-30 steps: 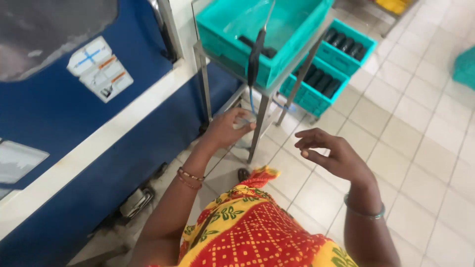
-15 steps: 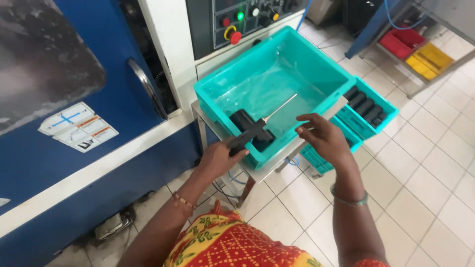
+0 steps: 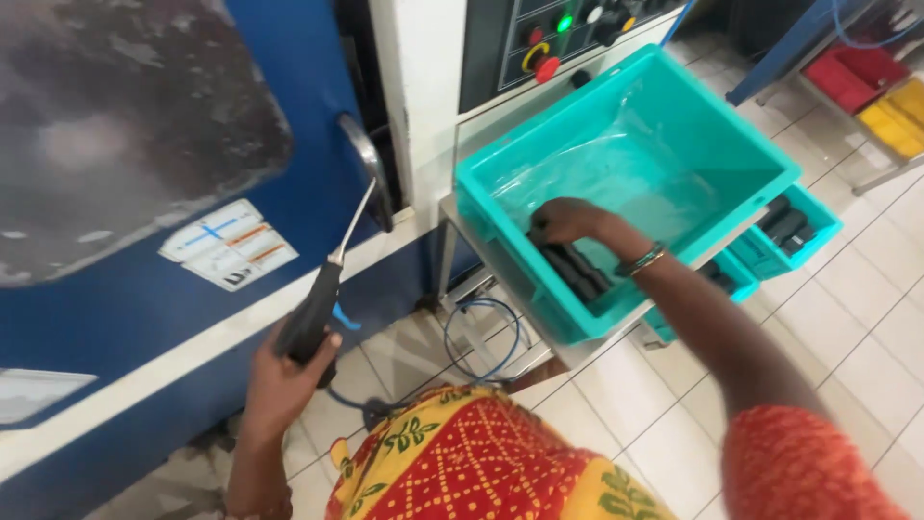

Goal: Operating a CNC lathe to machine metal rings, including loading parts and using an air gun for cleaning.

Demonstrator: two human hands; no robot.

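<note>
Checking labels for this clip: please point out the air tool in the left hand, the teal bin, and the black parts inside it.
air tool [image 3: 310, 318], head view, on its black handle.
teal bin [image 3: 616, 96], head view, on its far rim.
black parts [image 3: 577, 273], head view, on their middle.

- A white sticker [image 3: 229, 245] sits on the big blue machine door [image 3: 144, 318], on the left. It is a tilted rectangle with small blue, orange and red marks and a little black picture in one corner.
- Another pale label [image 3: 34, 393] sits lower on the same blue door, at the far left edge. It is whitish grey and partly cut off, so its shape is hard to tell.
- A clear plastic bag [image 3: 616, 164] lines the teal bin [image 3: 481, 207] in the middle. It looks shiny and crinkled.
- No screens show. The dark panel [image 3: 500, 39] at the top only has coloured buttons.
</note>
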